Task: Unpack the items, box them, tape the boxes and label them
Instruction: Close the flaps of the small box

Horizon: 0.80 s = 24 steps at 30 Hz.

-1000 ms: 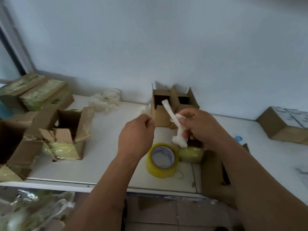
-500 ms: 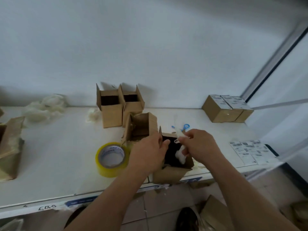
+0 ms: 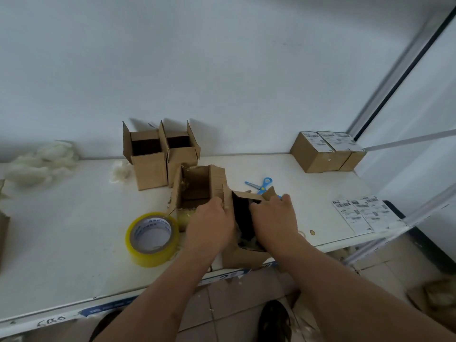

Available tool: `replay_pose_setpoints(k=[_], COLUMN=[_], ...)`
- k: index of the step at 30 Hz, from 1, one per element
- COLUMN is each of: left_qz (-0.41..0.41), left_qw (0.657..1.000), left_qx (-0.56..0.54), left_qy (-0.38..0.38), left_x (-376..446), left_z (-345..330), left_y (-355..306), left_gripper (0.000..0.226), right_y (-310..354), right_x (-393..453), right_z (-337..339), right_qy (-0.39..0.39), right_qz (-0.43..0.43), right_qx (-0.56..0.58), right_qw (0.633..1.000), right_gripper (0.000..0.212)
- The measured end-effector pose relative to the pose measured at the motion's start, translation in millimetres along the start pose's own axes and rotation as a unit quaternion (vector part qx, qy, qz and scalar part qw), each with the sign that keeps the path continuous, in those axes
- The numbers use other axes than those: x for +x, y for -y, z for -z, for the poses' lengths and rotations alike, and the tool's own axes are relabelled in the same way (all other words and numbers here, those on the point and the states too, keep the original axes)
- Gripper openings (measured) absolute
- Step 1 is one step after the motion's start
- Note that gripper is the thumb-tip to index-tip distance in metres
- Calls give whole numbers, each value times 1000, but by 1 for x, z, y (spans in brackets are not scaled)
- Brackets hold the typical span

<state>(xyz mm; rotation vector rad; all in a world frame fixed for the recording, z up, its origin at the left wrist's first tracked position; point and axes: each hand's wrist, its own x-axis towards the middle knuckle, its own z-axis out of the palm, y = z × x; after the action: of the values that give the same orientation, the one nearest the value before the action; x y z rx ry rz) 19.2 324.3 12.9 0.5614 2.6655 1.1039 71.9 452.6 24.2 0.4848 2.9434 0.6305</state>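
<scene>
A small open cardboard box [image 3: 244,257] stands at the front edge of the white table [image 3: 74,230]. My left hand [image 3: 209,225] grips its left wall and flap. My right hand [image 3: 274,220] holds the right side, its fingers curled down into the dark opening and its thumb by the rear flap. The white wrapped item is out of sight, and the inside of the box is too dark to read. A yellow tape roll [image 3: 151,239] lies just left of my left hand. Blue scissors [image 3: 261,185] lie behind the box.
A larger opened box [image 3: 197,188] stands right behind my left hand, with two empty open boxes [image 3: 150,166] at the wall. Two sealed, labelled boxes [image 3: 325,151] sit back right. Label sheets [image 3: 362,213] lie at the right edge. White wrapping [image 3: 42,161] is piled far left.
My right hand has gone down into the small box with the white item, which no longer shows. My left hand stays on the box's left flap. The view has shifted a little.
</scene>
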Motion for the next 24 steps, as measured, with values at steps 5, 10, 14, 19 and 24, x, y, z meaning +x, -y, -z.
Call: replay_pose_setpoints(k=[5, 10, 14, 19, 24], left_qz=[-3, 2, 4, 26, 36], left_qw=[1000, 1000, 999, 999, 998], left_qx=[12, 21, 21, -10, -36], left_qy=[1, 11, 24, 22, 37], left_x=[3, 5, 3, 2, 2], left_z=[1, 3, 4, 5, 6], left_y=[5, 13, 14, 15, 11], left_gripper=[22, 22, 24, 26, 24], right_y=[-5, -17, -24, -10, -26], right_x=[8, 16, 20, 25, 25], right_z=[-7, -17, -24, -18, -12], right_qy=[7, 124, 147, 187, 210], right_qz=[120, 203, 224, 199, 207], right_qx=[-59, 5, -26, -35, 94], right_qw=[991, 971, 963, 961, 951], right_gripper=[11, 28, 26, 21, 33])
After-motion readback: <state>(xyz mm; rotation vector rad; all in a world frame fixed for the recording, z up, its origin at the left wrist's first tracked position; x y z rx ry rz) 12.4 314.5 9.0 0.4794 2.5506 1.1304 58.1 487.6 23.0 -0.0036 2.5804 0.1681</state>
